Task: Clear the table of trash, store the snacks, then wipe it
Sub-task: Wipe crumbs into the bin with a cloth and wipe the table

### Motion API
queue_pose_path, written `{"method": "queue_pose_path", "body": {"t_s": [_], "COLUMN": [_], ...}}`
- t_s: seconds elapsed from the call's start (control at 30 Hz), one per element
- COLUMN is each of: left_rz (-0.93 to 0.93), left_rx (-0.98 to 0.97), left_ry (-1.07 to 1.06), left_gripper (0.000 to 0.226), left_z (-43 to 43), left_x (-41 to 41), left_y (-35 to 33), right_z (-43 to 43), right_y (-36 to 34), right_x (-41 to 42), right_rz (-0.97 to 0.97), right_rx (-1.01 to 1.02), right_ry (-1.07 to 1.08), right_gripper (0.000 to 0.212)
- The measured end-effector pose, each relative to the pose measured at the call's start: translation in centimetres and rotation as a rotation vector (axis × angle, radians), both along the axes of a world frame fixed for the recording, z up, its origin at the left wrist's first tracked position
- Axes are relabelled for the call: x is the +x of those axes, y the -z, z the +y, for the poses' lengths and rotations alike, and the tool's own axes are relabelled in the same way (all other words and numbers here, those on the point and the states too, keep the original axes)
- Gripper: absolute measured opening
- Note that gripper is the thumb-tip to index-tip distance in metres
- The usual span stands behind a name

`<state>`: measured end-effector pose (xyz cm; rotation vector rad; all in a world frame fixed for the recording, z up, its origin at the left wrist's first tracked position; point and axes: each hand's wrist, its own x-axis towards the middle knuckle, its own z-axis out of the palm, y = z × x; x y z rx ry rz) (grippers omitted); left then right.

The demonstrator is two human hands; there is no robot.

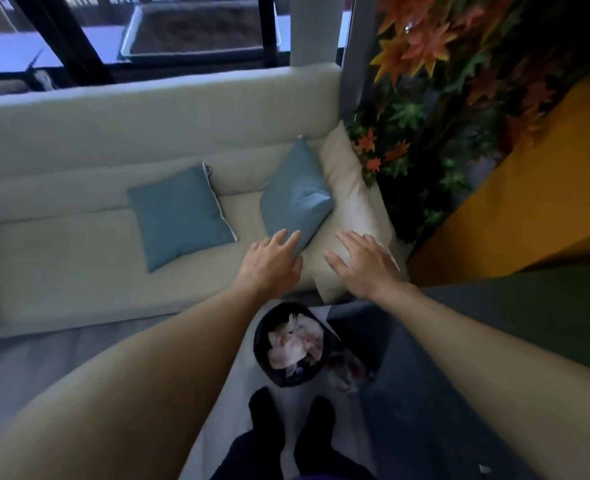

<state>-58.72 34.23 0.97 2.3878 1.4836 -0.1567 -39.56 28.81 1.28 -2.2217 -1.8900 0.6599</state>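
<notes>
A black round trash bin (265, 355) stands on the floor just ahead of my feet, filled with crumpled pale paper and wrappers (295, 344). Both my arms stretch forward above it. My left hand (271, 263) hovers with fingers spread and empty, near the lower corner of a blue cushion (295, 195). My right hand (363, 263) is also spread and empty, over a cream cushion (347, 199). More crumpled trash (347, 372) lies on the floor to the right of the bin. No table or snacks are in view.
A cream sofa (79, 265) spans the left and middle, with a second blue cushion (179, 216) on it. An artificial plant with orange leaves (425, 98) stands at the right. A dark grey and green surface (494, 341) fills the lower right. Windows run behind the sofa.
</notes>
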Motion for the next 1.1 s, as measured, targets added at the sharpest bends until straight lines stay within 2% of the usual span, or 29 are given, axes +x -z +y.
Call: {"method": "queue_pose_path", "body": {"t_s": [0.27,0.57,0.83,1.1], "left_rz": [0.028,0.077,0.109,0.171], "left_rx": [-0.215,-0.407,-0.567,-0.624], "left_ry": [-0.032,-0.09,-0.223,-0.295], "left_gripper": [0.061,0.062,0.065,0.067], "left_z": [1.2,0.7,-1.7,-3.4], "left_x": [-2.1,-5.5,-7.2,-8.4], "left_y": [10.3,25.3,39.3,49.9], "right_z": [0.3,-2.4,-5.2,-6.9], "right_y": [10.6,25.4,39.4,49.5], "right_x": [-2.0,-5.1,-6.3,-5.8], "right_rz": [0.07,0.161,0.196,0.296], "right_rx": [-0.139,-0.337,-0.5,-0.542], "right_ry": [0.021,0.081,0.143,0.267], "right_gripper": [0.066,0.062,0.063,0.051]}}
